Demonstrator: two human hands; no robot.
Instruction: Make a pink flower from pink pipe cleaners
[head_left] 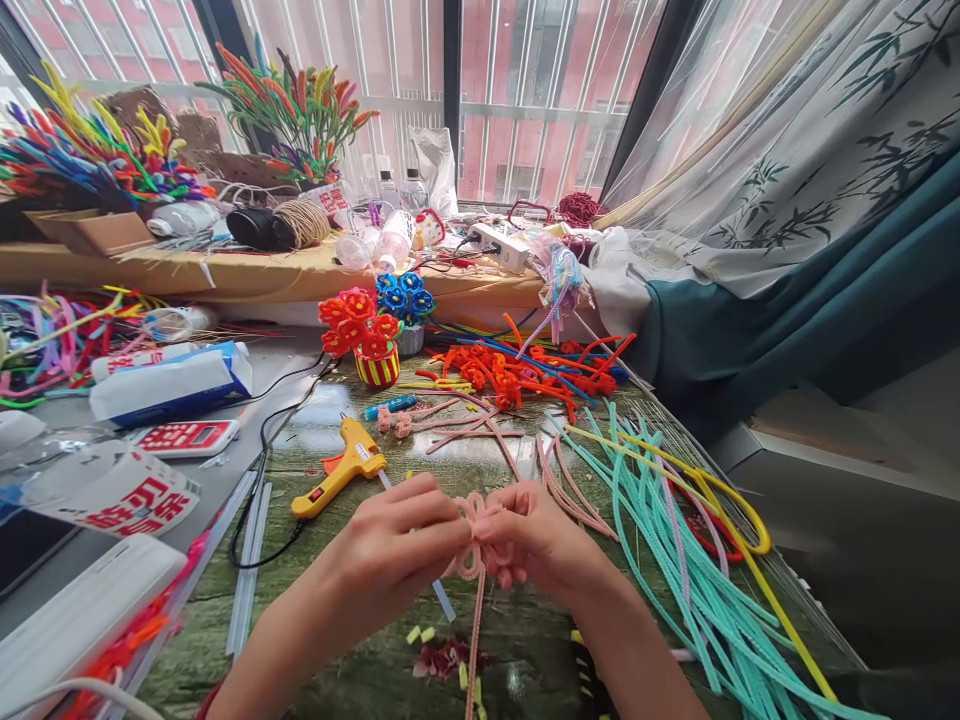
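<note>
Between my two hands, above the table, is a pink pipe cleaner (471, 568) bent into small flower-like loops. One straight end hangs down toward the table's front. My left hand (405, 540) pinches the loops from the left, fingers pressed together. From the right, my right hand (529, 535) grips them with thumb and curled fingers, which partly hide the loops. A yellow hot glue gun (341, 468) lies just beyond my left hand, a clear glue stick in its back. Loose pink pipe cleaners (574, 490) lie behind my right hand.
Turquoise pipe cleaners (694, 570) spread across the right side. Orange-red ones (510, 370) are heaped at the back, beside a striped pot (377, 367) of red flowers. A black cord (262, 450) loops on the left, near clear glue sticks (250, 570) and a calculator (187, 437).
</note>
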